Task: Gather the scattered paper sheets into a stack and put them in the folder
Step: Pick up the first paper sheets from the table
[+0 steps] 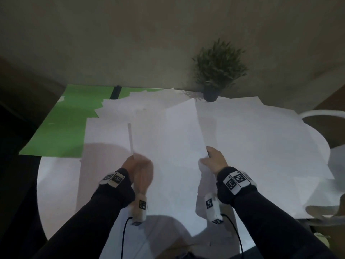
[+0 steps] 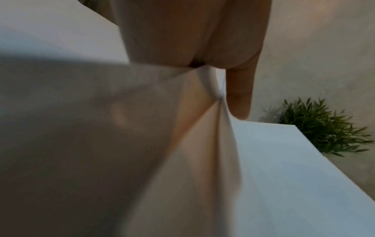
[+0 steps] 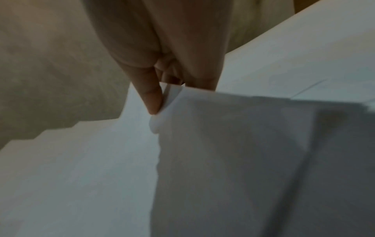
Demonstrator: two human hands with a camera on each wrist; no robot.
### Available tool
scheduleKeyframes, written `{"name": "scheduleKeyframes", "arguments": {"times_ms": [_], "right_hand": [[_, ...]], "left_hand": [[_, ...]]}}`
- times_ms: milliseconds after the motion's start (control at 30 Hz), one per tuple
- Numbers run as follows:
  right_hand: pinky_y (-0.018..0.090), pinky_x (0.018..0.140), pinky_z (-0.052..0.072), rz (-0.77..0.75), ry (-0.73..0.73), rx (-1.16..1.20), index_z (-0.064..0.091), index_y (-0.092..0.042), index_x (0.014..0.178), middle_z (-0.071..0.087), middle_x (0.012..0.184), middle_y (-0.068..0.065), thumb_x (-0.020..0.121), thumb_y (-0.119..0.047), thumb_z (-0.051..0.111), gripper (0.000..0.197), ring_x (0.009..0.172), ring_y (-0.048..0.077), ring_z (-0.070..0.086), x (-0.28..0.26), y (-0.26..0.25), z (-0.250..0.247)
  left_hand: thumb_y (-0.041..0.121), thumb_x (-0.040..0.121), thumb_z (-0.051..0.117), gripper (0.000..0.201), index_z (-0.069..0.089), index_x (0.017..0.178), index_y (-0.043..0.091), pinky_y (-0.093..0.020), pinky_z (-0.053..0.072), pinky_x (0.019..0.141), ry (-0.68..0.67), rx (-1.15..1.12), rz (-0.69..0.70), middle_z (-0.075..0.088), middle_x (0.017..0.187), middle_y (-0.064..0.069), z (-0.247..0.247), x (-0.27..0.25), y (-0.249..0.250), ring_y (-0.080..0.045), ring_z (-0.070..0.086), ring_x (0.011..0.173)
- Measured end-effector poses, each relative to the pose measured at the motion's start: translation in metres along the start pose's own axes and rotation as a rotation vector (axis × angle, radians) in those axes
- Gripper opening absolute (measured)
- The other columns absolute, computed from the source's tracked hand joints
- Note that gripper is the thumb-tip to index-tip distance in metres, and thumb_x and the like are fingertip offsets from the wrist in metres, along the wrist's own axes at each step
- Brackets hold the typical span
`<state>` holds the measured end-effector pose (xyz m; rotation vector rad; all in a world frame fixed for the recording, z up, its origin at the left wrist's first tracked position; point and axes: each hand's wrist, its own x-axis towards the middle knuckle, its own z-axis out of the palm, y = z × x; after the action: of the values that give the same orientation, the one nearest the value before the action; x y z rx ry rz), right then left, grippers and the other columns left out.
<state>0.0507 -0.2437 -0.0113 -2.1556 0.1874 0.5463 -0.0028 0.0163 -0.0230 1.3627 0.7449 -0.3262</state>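
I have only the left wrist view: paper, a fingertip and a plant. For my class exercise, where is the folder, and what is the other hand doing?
Observer: The green folder lies open at the table's far left, sheets overlapping its right side.
Operator: And the right hand?
Observer: The right hand pinches the right edge of the lifted sheets; the left hand pinches their left edge.
Operator: Anything still loose?
Observer: Yes, loose sheets still lie on the table to the right, near the plant.

I could read no words or numbers; only black-and-white coded markers [image 1: 235,180] showed on my wrist bands.
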Motion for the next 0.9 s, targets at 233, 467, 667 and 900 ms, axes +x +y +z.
{"name": "scheduleKeyframes", "arguments": {"times_ms": [233,467,667,900], "right_hand": [[0.030,0.089,0.042,0.032,0.030,0.386,0.050,-0.011,0.117,0.055,0.107,-0.007,0.081,-0.024,0.073,0.044,0.105,0.018,0.052,-0.011,-0.009,-0.012],[0.023,0.085,0.044,-0.051,-0.078,0.355,0.054,-0.015,0.111,0.063,0.113,-0.001,0.089,-0.011,0.062,0.024,0.107,0.020,0.058,-0.017,-0.025,-0.006],[0.037,0.106,0.036,0.070,0.157,-0.088,0.037,-0.014,0.142,0.044,0.142,0.005,0.087,-0.039,0.062,0.064,0.130,0.026,0.042,0.000,-0.009,-0.015],[0.049,0.100,0.034,0.270,0.131,-0.576,0.045,-0.016,0.120,0.035,0.135,0.011,0.076,-0.055,0.049,0.060,0.124,0.033,0.031,-0.002,-0.008,0.021]], "left_hand": [[-0.006,0.079,0.061,0.017,0.056,0.063,-0.002,-0.026,0.051,0.053,-0.077,-0.046,0.118,0.059,0.054,-0.006,-0.006,-0.009,0.008,-0.020,0.058,0.056],[0.006,0.068,0.073,0.012,0.064,0.075,0.010,-0.030,0.045,0.061,-0.137,0.079,0.091,0.064,0.066,-0.005,0.002,-0.014,0.024,-0.020,0.059,0.063],[0.000,0.085,0.058,0.012,0.062,0.095,-0.006,-0.045,0.048,0.088,0.230,0.535,0.083,0.061,0.095,-0.020,-0.027,0.000,0.023,-0.033,0.058,0.090],[0.004,0.090,0.047,0.025,0.060,0.108,-0.007,-0.043,0.046,0.091,0.367,0.603,0.072,0.063,0.108,-0.024,-0.028,0.001,0.006,-0.040,0.059,0.103]]}}
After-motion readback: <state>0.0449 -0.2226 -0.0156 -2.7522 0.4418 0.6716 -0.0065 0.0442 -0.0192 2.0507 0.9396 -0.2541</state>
